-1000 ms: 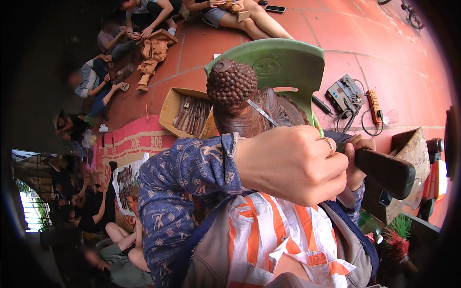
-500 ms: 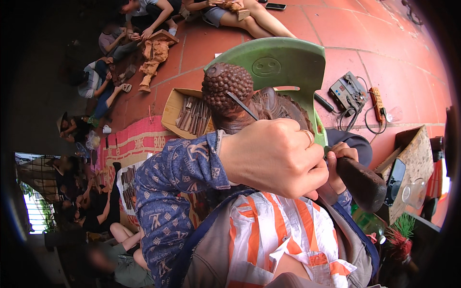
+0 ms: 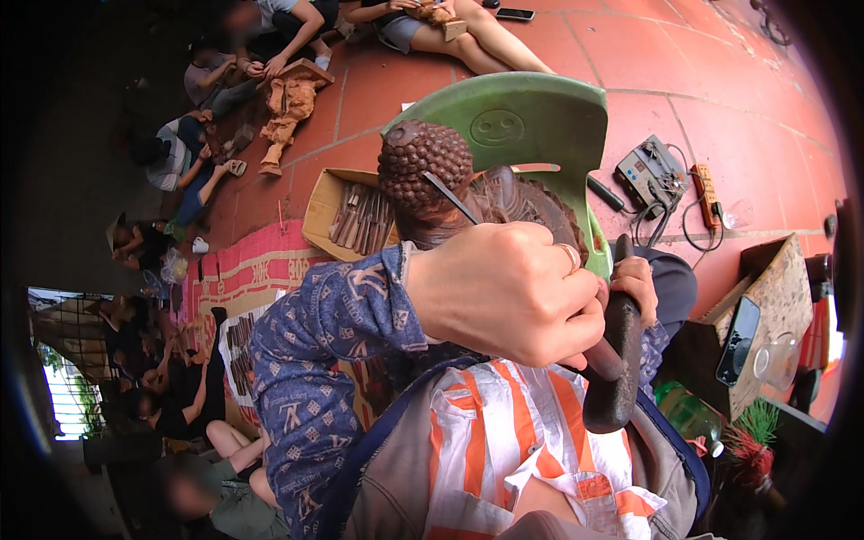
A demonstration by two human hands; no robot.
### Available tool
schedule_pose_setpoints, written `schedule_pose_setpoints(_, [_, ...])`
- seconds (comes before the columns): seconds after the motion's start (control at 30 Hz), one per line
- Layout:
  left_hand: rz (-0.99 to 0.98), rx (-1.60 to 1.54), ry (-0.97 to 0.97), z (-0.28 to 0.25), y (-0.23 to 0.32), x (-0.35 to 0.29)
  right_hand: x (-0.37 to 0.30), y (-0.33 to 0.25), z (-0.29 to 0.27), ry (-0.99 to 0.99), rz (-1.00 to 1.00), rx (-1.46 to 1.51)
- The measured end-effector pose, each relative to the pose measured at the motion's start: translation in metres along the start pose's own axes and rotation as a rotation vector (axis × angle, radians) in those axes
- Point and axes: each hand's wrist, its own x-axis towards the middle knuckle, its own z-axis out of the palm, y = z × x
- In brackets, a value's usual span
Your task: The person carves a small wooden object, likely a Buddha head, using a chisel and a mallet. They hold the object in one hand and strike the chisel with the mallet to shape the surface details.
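My left hand (image 3: 508, 292) is closed round a chisel (image 3: 450, 195), its thin metal blade slanting up to the carved head of a dark wooden statue (image 3: 423, 166). The blade tip rests at the edge of the knobbed hair; whether it bites into the wood I cannot tell. The handle's rounded end shows below the fist. My right hand (image 3: 637, 286) grips a dark wooden mallet (image 3: 614, 400), whose thick end hangs beside the chisel handle and seems to touch it. The statue leans against a green plastic chair (image 3: 540, 112), its lower part hidden behind my left hand.
A cardboard box of chisels (image 3: 360, 216) sits left of the statue. To the right are a control box (image 3: 652, 175), a power strip (image 3: 707, 193) and a wooden box (image 3: 774, 306) with a phone (image 3: 740, 337) on it. Several people sit at the far left.
My right hand has swung the mallet leftward, from clear of the chisel handle to right beside its end. My left hand and the chisel have barely shifted.
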Motion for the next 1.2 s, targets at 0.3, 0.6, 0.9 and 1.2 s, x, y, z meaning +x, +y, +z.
schedule_pose_setpoints(0.3, [0.052,-0.032,0.091,0.002,-0.001,0.002,0.005,-0.005,-0.006,0.056,-0.04,-0.044])
schedule_pose_setpoints(0.6, [0.071,-0.086,0.12,-0.003,-0.001,-0.002,0.018,-0.014,-0.007,0.01,-0.112,-0.005])
schedule_pose_setpoints(0.9, [0.259,-0.058,0.246,-0.006,0.005,0.004,0.025,-0.023,-0.021,0.007,-0.12,-0.106])
schedule_pose_setpoints(1.2, [0.09,0.101,0.353,0.014,0.01,0.024,0.02,-0.017,-0.023,0.019,0.078,0.247])
